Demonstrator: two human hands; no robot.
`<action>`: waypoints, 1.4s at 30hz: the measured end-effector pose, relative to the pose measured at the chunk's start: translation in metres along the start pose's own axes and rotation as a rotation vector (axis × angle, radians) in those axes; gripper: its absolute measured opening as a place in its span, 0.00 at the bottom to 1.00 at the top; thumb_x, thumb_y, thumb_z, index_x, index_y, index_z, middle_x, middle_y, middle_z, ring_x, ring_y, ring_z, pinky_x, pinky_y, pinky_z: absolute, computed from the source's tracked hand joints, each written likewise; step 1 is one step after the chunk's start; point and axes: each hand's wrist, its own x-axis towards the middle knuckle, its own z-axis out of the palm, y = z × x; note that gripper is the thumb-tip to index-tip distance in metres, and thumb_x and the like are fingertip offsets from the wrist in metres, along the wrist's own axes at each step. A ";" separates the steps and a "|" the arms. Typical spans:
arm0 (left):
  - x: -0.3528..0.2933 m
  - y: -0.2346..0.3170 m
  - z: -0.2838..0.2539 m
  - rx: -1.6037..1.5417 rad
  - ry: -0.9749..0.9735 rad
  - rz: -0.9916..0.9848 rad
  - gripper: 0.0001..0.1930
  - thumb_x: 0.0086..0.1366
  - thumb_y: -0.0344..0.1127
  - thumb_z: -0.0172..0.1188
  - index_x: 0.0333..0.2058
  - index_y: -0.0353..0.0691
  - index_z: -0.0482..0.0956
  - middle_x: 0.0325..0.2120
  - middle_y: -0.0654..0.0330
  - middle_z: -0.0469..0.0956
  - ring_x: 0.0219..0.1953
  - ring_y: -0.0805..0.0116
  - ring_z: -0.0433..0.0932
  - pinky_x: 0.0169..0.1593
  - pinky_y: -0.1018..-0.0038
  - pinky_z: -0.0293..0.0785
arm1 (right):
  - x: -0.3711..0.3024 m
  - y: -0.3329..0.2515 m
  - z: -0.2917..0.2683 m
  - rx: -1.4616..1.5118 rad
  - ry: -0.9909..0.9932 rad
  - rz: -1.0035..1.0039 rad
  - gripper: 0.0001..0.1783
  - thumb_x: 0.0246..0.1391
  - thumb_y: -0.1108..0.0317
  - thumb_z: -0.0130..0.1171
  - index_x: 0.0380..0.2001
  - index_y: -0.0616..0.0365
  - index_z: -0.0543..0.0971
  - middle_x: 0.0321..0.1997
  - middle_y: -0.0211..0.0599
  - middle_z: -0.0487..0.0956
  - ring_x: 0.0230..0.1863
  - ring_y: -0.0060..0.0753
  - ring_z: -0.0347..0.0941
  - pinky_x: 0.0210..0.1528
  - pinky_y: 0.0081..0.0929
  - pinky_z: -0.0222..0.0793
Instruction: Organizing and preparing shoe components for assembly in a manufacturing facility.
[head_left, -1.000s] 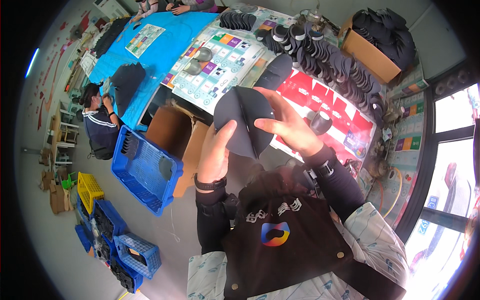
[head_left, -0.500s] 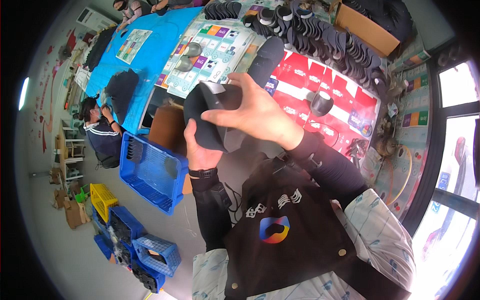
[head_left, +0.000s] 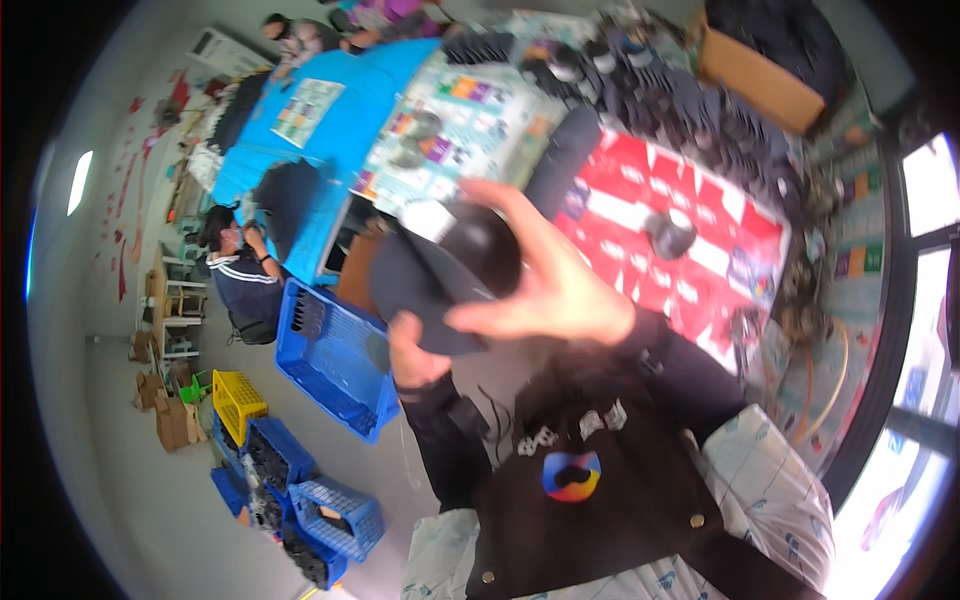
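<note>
Head view shows us both hands raised close to the camera, working one dark cap (head_left: 440, 280) between them; our right hand (head_left: 545, 285) lies over the cap's rounded crown with fingers spread and curled, thumb pointing left across the underside, so it is partly open yet gripping; our left hand (head_left: 415, 355) sits below, closed on the cap's lower edge near the brim, its fingers mostly hidden behind the fabric. We see the cap held in the air above the floor, in front of our chest and just short of the table edge; motion blur softens its outline, and we cannot tell its exact shape.

Beyond our hands we see a long table (head_left: 700, 250) covered in red printed sheets on the right and pale printed sheets in the middle, with rows of dark caps (head_left: 640, 90) stacked along its far side and a cardboard box (head_left: 750, 70) at the top right; a blue table (head_left: 300, 130) adjoins it to the left. A blue plastic crate (head_left: 330, 360) stands on the floor just left of our left hand; another person (head_left: 240, 275) sits beside it, bent over dark material; more blue crates and a yellow crate (head_left: 235, 400) lie lower left.
</note>
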 end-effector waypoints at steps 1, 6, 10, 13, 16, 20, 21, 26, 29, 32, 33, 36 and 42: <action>-0.002 0.015 0.013 0.190 -0.042 0.044 0.47 0.64 0.59 0.62 0.72 0.32 0.60 0.68 0.52 0.65 0.68 0.57 0.67 0.71 0.61 0.63 | 0.000 0.003 -0.003 0.182 -0.035 0.026 0.62 0.39 0.57 0.85 0.73 0.64 0.59 0.71 0.52 0.68 0.73 0.44 0.65 0.74 0.38 0.59; -0.006 0.058 0.056 0.605 -0.105 0.065 0.49 0.52 0.52 0.76 0.66 0.31 0.64 0.59 0.53 0.70 0.61 0.64 0.70 0.65 0.66 0.66 | -0.010 0.007 -0.011 0.564 -0.125 0.050 0.73 0.36 0.50 0.87 0.78 0.60 0.51 0.76 0.50 0.60 0.76 0.44 0.59 0.77 0.44 0.54; -0.010 0.066 0.066 0.590 -0.107 0.069 0.48 0.52 0.49 0.75 0.66 0.31 0.63 0.60 0.52 0.70 0.61 0.64 0.69 0.64 0.66 0.66 | -0.010 0.003 -0.010 0.519 -0.081 0.033 0.78 0.32 0.42 0.87 0.78 0.61 0.49 0.75 0.51 0.61 0.75 0.45 0.62 0.75 0.46 0.59; -0.012 0.067 0.067 0.523 -0.104 0.074 0.49 0.52 0.48 0.75 0.67 0.31 0.61 0.60 0.52 0.70 0.61 0.64 0.69 0.65 0.66 0.66 | -0.009 -0.001 -0.009 0.531 -0.090 0.041 0.79 0.31 0.42 0.87 0.78 0.61 0.49 0.75 0.51 0.61 0.75 0.46 0.62 0.74 0.46 0.59; -0.012 0.068 0.065 0.520 -0.122 0.067 0.50 0.52 0.47 0.75 0.67 0.31 0.60 0.60 0.52 0.69 0.62 0.64 0.69 0.66 0.66 0.65 | -0.008 -0.004 -0.008 0.524 -0.080 0.043 0.79 0.31 0.42 0.88 0.78 0.61 0.49 0.75 0.52 0.61 0.75 0.46 0.61 0.74 0.46 0.60; -0.011 0.068 0.059 0.490 -0.131 0.071 0.49 0.52 0.48 0.75 0.67 0.32 0.61 0.60 0.52 0.69 0.62 0.64 0.68 0.66 0.66 0.64 | -0.007 -0.006 -0.006 0.605 -0.123 -0.003 0.75 0.34 0.53 0.89 0.78 0.60 0.49 0.76 0.49 0.59 0.77 0.44 0.58 0.77 0.45 0.55; -0.011 0.068 0.058 0.489 -0.132 0.070 0.49 0.52 0.48 0.75 0.67 0.32 0.61 0.60 0.52 0.69 0.62 0.64 0.68 0.66 0.65 0.64 | -0.007 -0.005 -0.005 0.623 -0.122 -0.006 0.75 0.34 0.54 0.89 0.78 0.60 0.49 0.76 0.49 0.59 0.77 0.45 0.58 0.77 0.45 0.55; -0.013 0.067 0.053 0.475 -0.129 0.075 0.49 0.53 0.48 0.75 0.67 0.32 0.60 0.60 0.52 0.68 0.62 0.64 0.68 0.66 0.65 0.64 | -0.004 -0.003 -0.001 0.617 -0.131 -0.025 0.74 0.35 0.55 0.89 0.78 0.60 0.50 0.76 0.49 0.59 0.77 0.44 0.58 0.77 0.45 0.55; -0.014 0.067 0.052 0.458 -0.125 0.066 0.49 0.53 0.48 0.75 0.67 0.32 0.60 0.60 0.53 0.68 0.62 0.64 0.68 0.66 0.65 0.64 | -0.004 -0.005 0.000 0.619 -0.134 -0.011 0.74 0.35 0.55 0.89 0.78 0.59 0.49 0.76 0.48 0.59 0.77 0.44 0.58 0.77 0.44 0.54; -0.013 0.067 0.053 0.446 -0.126 0.067 0.49 0.53 0.49 0.75 0.67 0.32 0.61 0.60 0.53 0.68 0.62 0.64 0.68 0.66 0.65 0.64 | -0.003 -0.007 0.000 0.654 -0.128 0.040 0.75 0.34 0.54 0.89 0.78 0.58 0.49 0.75 0.48 0.59 0.77 0.44 0.57 0.78 0.44 0.53; -0.013 0.066 0.052 0.439 -0.126 0.072 0.49 0.53 0.49 0.75 0.67 0.32 0.61 0.60 0.53 0.68 0.62 0.64 0.68 0.66 0.65 0.64 | -0.003 -0.007 0.000 0.642 -0.129 0.039 0.74 0.35 0.54 0.89 0.78 0.58 0.50 0.75 0.48 0.59 0.77 0.44 0.57 0.78 0.44 0.53; -0.014 0.065 0.051 0.471 -0.103 0.082 0.48 0.54 0.49 0.75 0.67 0.32 0.61 0.59 0.53 0.68 0.61 0.65 0.68 0.66 0.66 0.64 | -0.002 -0.004 -0.001 0.614 -0.138 0.035 0.74 0.35 0.53 0.88 0.78 0.58 0.50 0.75 0.47 0.59 0.77 0.44 0.57 0.78 0.44 0.52; -0.014 0.063 0.048 0.413 -0.080 -0.014 0.47 0.55 0.49 0.74 0.67 0.32 0.61 0.59 0.54 0.68 0.60 0.66 0.68 0.64 0.67 0.65 | 0.000 0.004 -0.001 0.564 -0.128 0.028 0.73 0.36 0.53 0.88 0.78 0.58 0.51 0.75 0.47 0.59 0.78 0.42 0.56 0.78 0.42 0.51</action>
